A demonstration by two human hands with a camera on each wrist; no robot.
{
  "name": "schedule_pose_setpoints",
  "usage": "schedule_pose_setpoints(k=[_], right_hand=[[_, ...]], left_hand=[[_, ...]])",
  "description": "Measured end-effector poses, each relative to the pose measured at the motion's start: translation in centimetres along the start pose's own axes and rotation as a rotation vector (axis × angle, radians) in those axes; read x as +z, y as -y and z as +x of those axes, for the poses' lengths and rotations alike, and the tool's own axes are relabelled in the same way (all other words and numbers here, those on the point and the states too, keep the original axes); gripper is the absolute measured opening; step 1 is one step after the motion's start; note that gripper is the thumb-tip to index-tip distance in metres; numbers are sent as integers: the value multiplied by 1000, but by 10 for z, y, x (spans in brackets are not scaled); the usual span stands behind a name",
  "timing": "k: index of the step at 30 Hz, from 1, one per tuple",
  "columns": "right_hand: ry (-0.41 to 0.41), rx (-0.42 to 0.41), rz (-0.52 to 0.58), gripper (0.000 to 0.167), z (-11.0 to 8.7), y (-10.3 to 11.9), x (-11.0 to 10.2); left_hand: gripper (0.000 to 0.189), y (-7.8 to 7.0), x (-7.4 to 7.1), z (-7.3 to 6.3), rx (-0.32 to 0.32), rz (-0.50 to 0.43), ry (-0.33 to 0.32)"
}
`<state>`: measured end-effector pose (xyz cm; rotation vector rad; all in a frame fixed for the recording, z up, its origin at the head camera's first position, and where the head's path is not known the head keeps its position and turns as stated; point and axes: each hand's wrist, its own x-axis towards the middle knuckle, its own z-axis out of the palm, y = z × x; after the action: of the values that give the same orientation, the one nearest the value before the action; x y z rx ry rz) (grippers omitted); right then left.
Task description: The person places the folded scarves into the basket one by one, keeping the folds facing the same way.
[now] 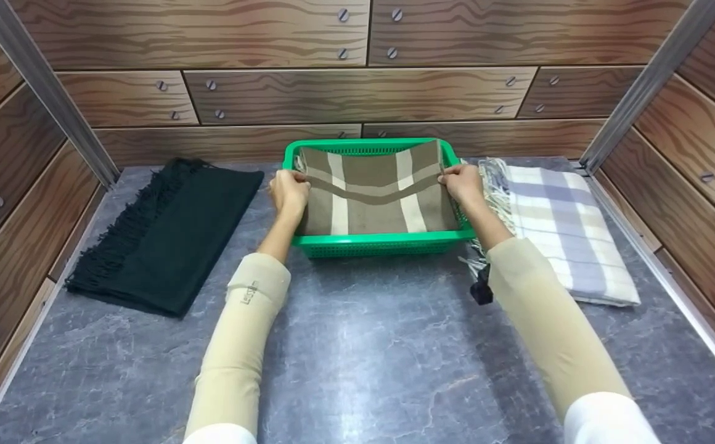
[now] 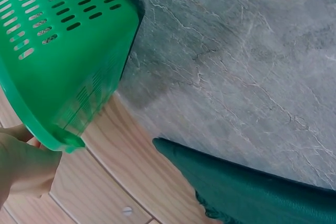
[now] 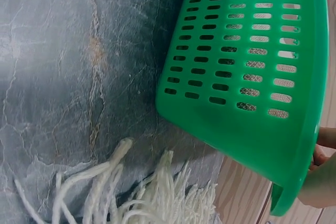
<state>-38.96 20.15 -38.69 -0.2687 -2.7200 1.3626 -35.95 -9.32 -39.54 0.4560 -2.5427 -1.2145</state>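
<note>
A folded brown scarf [image 1: 373, 172] with cream stripes lies in a green plastic basket [image 1: 382, 239], dipping in the middle and raised at its sides. My left hand [image 1: 290, 190] pinches its left edge over the basket's left rim. On the opposite side, my right hand [image 1: 463, 183] pinches the right edge. In the left wrist view, the left hand [image 2: 26, 163] shows behind the basket's rim [image 2: 26, 114]. The right wrist view has the right hand [image 3: 317, 184] partly hidden by the basket wall [image 3: 236, 135].
Left of the basket lies a folded dark green fringed scarf [image 1: 179, 240]. To the right is a folded white and lilac plaid scarf [image 1: 570, 228], its pale fringe [image 3: 163, 198] close to the basket. Wood-patterned walls [image 1: 357, 92] enclose the grey marbled table [image 1: 357, 345].
</note>
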Motion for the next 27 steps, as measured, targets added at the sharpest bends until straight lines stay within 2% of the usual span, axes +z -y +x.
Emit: schedule_pose_setpoints(k=[7, 20, 27], right_hand=[[-12, -42, -67, 26, 0, -2, 2], [-15, -46, -136, 25, -2, -2, 3], [-35, -68, -166, 24, -2, -4, 7]], left_hand=[[13, 1, 3, 0, 26, 29, -6], [18, -1, 6, -3, 87, 55, -52], [23, 1, 9, -5, 97, 72, -63]])
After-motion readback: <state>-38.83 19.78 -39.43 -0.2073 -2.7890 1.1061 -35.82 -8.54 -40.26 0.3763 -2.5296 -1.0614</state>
